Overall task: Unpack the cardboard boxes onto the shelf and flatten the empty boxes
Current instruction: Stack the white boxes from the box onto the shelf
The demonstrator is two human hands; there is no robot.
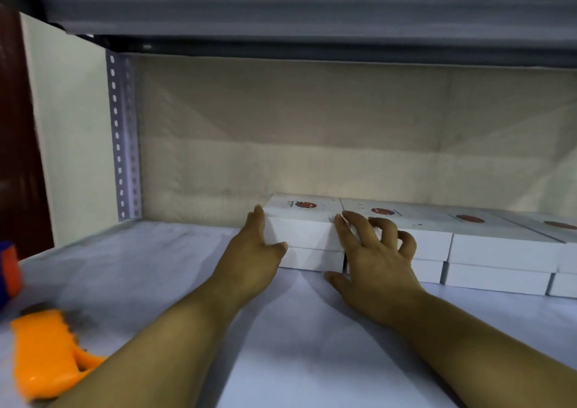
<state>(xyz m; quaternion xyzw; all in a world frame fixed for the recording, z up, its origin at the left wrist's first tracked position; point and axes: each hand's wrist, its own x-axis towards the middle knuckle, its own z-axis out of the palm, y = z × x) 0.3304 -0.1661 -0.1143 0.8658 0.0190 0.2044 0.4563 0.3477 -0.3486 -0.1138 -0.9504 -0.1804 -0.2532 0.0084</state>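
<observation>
A row of flat white boxes with red round marks stands two high along the back of the grey shelf (175, 270). The leftmost stack (304, 239) is between my hands. My left hand (256, 248) lies flat against its left side with straight fingers and the thumb on the front face. My right hand (371, 251) touches the front of the stack near its right corner with loosely bent fingers, thumb down on the shelf. Neither hand holds a box. The neighbouring stack (427, 242) sits right beside it.
An orange tape dispenser (46, 351) lies at the shelf's front left, with a blue and orange object (9, 270) at the left edge. A perforated metal post (125, 139) stands at the back left. An upper shelf (312, 17) hangs low overhead.
</observation>
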